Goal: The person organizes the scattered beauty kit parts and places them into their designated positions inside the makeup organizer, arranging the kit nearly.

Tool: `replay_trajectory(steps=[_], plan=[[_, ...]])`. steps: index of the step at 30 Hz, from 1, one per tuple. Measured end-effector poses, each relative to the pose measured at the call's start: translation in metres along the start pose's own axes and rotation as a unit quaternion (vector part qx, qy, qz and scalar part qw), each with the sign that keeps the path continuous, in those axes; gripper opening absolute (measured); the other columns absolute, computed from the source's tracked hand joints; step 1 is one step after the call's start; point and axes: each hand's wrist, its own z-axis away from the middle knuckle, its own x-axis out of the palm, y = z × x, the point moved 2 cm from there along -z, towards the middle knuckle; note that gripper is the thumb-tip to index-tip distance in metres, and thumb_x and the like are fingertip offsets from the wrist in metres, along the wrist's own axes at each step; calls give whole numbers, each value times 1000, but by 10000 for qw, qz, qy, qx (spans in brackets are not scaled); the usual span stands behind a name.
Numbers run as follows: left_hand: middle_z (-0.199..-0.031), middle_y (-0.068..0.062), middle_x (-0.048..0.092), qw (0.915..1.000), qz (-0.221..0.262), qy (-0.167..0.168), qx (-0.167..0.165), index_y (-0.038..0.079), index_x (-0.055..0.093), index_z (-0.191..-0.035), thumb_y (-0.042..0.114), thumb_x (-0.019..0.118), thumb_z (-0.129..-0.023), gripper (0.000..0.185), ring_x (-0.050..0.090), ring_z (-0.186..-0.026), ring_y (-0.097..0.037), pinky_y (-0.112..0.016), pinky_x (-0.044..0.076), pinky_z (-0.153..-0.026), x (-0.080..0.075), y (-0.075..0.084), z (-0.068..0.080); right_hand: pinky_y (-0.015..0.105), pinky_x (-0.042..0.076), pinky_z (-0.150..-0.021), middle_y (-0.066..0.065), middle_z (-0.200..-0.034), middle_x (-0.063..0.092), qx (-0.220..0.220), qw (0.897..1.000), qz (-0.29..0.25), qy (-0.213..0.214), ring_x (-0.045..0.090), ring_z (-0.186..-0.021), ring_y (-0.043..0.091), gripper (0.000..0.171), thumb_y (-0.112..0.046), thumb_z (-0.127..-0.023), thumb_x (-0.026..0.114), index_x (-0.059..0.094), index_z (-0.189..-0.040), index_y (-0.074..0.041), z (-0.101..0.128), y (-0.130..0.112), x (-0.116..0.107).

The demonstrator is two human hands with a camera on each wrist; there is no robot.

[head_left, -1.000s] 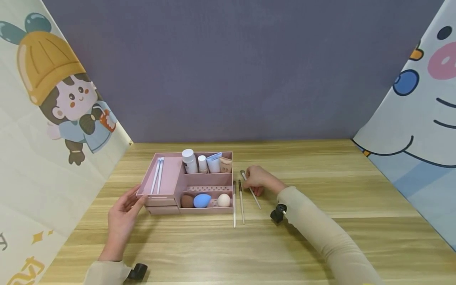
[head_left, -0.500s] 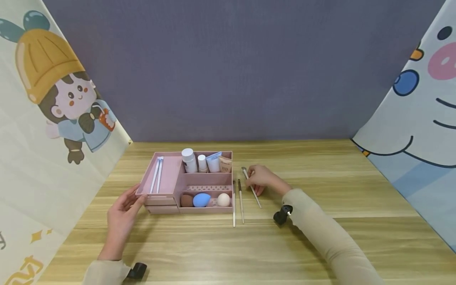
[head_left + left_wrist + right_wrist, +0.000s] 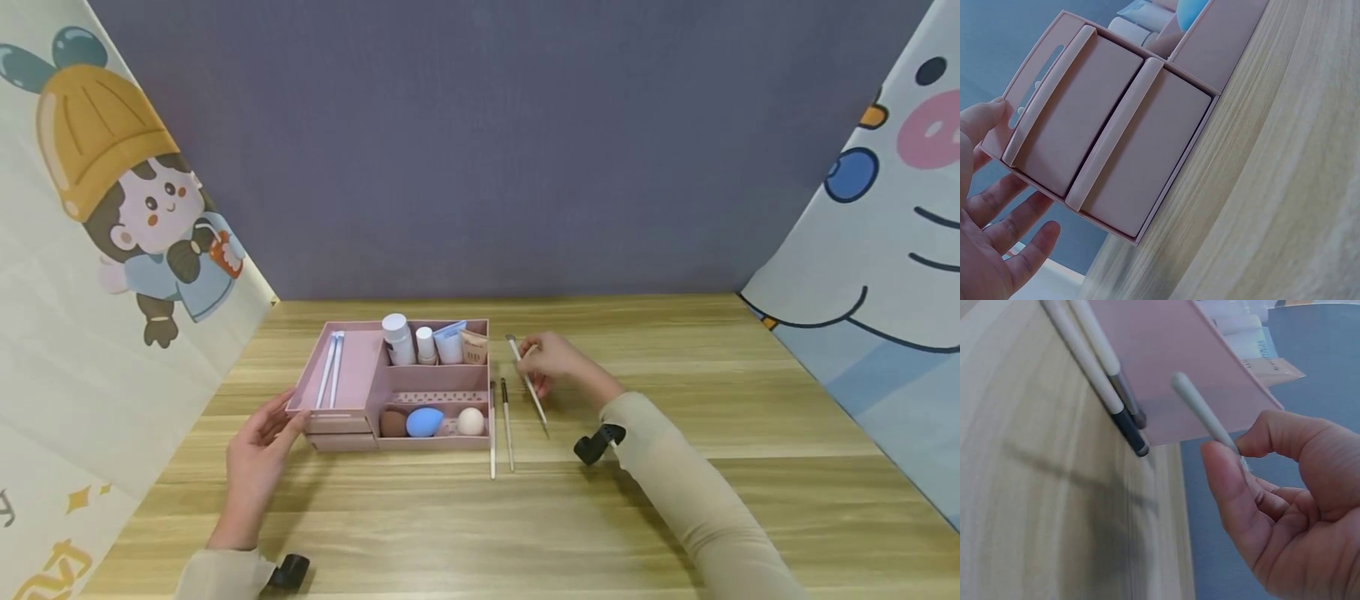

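Observation:
A pink organizer (image 3: pixel 427 385) stands on the wooden table (image 3: pixel 675 500). It holds small bottles and tubes (image 3: pixel 400 337) at the back, three makeup sponges (image 3: pixel 424 421) in front, and two pale sticks (image 3: pixel 330 379) in its left tray. My right hand (image 3: pixel 534 358) pinches a slim makeup brush (image 3: pixel 528 383) just right of the organizer, its tail tilted down toward the table. In the right wrist view, thumb and fingers (image 3: pixel 1229 469) grip the brush handle (image 3: pixel 1200 409). My left hand (image 3: pixel 288 417) rests with straight fingers at the organizer's front left corner, beside its two drawers (image 3: pixel 1116 144).
Two more brushes (image 3: pixel 500 427) lie side by side on the table against the organizer's right wall. Cartoon cloth panels (image 3: pixel 90 250) rise at the left and right edges, with a purple backdrop (image 3: pixel 487 150) behind.
My right hand has raised the brush off the table and carried it slightly back. The left hand and the organizer have stayed put.

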Motion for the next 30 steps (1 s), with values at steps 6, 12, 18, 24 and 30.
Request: replay_trajectory(steps=[6, 12, 18, 24, 30], plan=[[-99, 26, 63, 10000, 6, -12, 28, 3, 62, -133, 16, 73, -93, 43, 60, -93, 10, -8, 47, -79, 0, 1, 0, 28, 54, -42, 7, -57, 57, -191, 9998, -13, -32, 56, -40, 12, 34, 0, -85, 60, 54, -116, 13, 3, -8, -4], [-98, 29, 62, 10000, 20, -36, -47, 3, 62, -133, 15, 73, -93, 43, 59, -93, 11, -7, 47, -79, 0, -1, 0, 28, 54, -43, 8, -59, 57, -314, 9994, -120, -76, 57, -41, 12, 33, 2, -86, 58, 53, -116, 15, 7, -18, -7], [-94, 29, 62, 9999, 166, 44, -17, 2, 64, -130, 11, 73, -92, 40, 61, -91, 11, -8, 48, -78, 1, -2, -2, 29, 54, -43, 10, -60, 58, -359, 9992, -173, -54, 58, -41, 13, 34, 4, -85, 56, 53, -117, 15, 10, -28, -11], [-94, 29, 63, 9998, 169, 76, 6, 1, 64, -129, 10, 73, -92, 40, 61, -90, 11, -8, 48, -78, 1, -2, -2, 34, 57, -47, 12, -62, 60, -442, 9987, -270, 1, 58, -42, 14, 33, 5, -83, 56, 55, -116, 13, 11, -37, -12], [-93, 29, 63, 9998, 144, 98, 77, 0, 64, -128, 10, 73, -92, 39, 61, -89, 12, -7, 48, -77, 1, 0, -1, 33, 57, -47, 16, -67, 61, -602, 9974, -402, -41, 58, -44, 15, 33, 5, -83, 57, 54, -116, 13, 11, -47, -10]])
